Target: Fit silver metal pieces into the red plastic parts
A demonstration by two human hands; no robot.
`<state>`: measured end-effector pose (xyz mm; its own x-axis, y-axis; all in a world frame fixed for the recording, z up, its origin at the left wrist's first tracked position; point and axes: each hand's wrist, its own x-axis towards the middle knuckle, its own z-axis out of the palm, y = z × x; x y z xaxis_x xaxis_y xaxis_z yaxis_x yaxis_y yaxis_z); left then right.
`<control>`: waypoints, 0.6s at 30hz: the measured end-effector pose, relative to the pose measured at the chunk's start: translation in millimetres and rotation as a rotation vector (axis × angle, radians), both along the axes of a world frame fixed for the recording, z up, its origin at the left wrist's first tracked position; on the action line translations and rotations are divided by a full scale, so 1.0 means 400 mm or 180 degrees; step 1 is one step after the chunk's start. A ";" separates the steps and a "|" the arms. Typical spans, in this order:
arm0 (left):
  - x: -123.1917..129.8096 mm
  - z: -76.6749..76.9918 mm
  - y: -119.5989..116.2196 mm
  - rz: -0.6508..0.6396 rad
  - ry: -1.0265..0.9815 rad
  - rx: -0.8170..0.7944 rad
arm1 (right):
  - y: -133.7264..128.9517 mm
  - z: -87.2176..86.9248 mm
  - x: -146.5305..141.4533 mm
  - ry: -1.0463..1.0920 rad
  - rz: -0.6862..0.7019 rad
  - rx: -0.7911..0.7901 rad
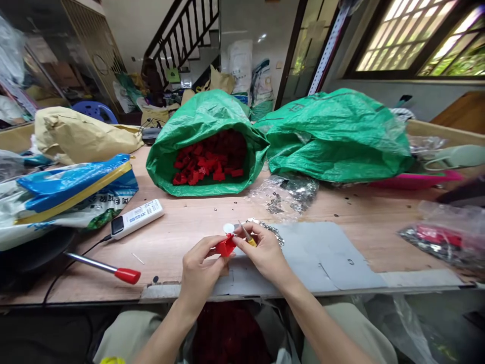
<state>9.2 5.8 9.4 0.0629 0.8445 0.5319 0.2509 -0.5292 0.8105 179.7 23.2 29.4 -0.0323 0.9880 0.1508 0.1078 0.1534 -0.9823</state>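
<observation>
My left hand (200, 260) is closed on a small red plastic part (226, 245), pinched between thumb and fingers above the near edge of the table. A round white disc (228, 228) shows just at the top of that part; whether it is fixed to it I cannot tell. My right hand (267, 253) is closed round a thin pointed metal tool with a yellow handle (250, 239), its tip slanting up and left. The right fingertips also touch the red part. Behind the right hand, a pile of small metal pieces (278, 233) lies on a grey sheet (326, 247).
A green sack (204, 114) lies open towards me, full of red plastic parts (206, 164). Another green sack (337, 134) is to its right. Clear bags of small parts (293, 194) lie nearby. At left are a white device (136, 218) and a red-knobbed lever (127, 275).
</observation>
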 end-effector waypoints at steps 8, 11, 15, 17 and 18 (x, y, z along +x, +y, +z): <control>-0.001 0.005 -0.021 0.0195 0.0294 0.0513 | -0.012 0.023 0.002 0.1264 0.0734 -0.1524; -0.002 0.006 -0.026 0.0248 0.0155 0.0496 | -0.019 0.045 0.009 0.1459 0.1207 -0.1858; -0.003 0.013 -0.022 0.0257 0.0004 0.0345 | -0.017 0.055 0.025 0.1365 0.1397 -0.1785; -0.004 0.017 -0.019 0.0254 -0.0039 0.0290 | -0.012 0.053 0.029 0.1215 0.1305 -0.1695; -0.005 0.019 -0.018 0.0252 -0.0040 0.0283 | -0.010 0.051 0.030 0.1107 0.1238 -0.1641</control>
<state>7.3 -1.4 16.9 -0.0092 0.7961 0.6052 0.2850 -0.5780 0.7647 191.6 19.1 49.6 -0.4303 0.8630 -0.2648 -0.1914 -0.3739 -0.9075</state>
